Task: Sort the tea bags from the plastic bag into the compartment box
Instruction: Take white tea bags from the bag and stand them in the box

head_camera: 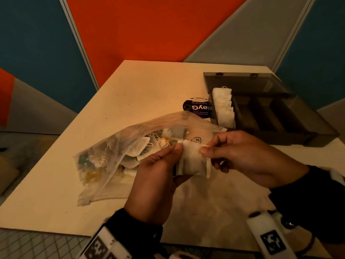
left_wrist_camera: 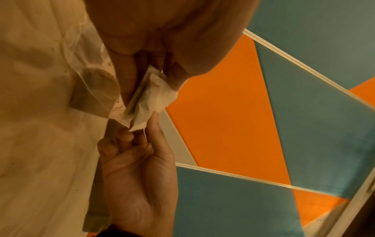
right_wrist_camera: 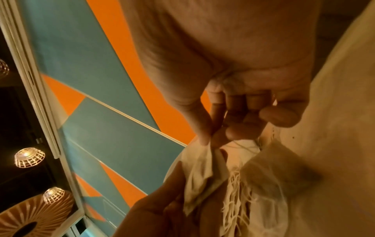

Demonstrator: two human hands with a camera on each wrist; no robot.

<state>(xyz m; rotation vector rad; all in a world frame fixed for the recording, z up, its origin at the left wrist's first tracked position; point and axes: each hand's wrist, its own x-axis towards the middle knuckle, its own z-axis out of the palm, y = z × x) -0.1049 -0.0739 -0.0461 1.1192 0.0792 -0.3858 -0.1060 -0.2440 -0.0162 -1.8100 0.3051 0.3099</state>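
Above the bench (head_camera: pixel 130 94), between plastic bag (head_camera: pixel 119 150) and compartment box (head_camera: pixel 270 113): a small stack of white tea bags (head_camera: pixel 194 159) held up in both hands. Left hand (head_camera: pixel 155 176) curled round the stack from below and behind, thumb pressing the upper left corner. Right hand (head_camera: pixel 248 157) pinching the upper right edge between thumb and forefinger, other fingers loosely curled. Both grips closed on the same stack; neither free.

Step in hand, by the look of it: squaring up or peeling apart the stack before it goes into the box. Best done gently: thin paper, loose strings, easy to tear or tangle. Better to hold the edges than the soft middle, and to keep strings tucked, since a trailing thread could catch the tangle inside the plastic bag just to the left. Whether a string hangs from this stack: too blurred in the wrist views to tell.

Box well apart to the upper right, lid open, a row of white tea bags (head_camera: pixel 224 107) standing upright in its leftmost compartment; other compartments dark, contents not clear. Plastic bag lying on the bench beside the left hand, mouth toward the hands, many tea bags left inside. A dark printed packet (head_camera: pixel 197 109) flat on the bench just left of the box.
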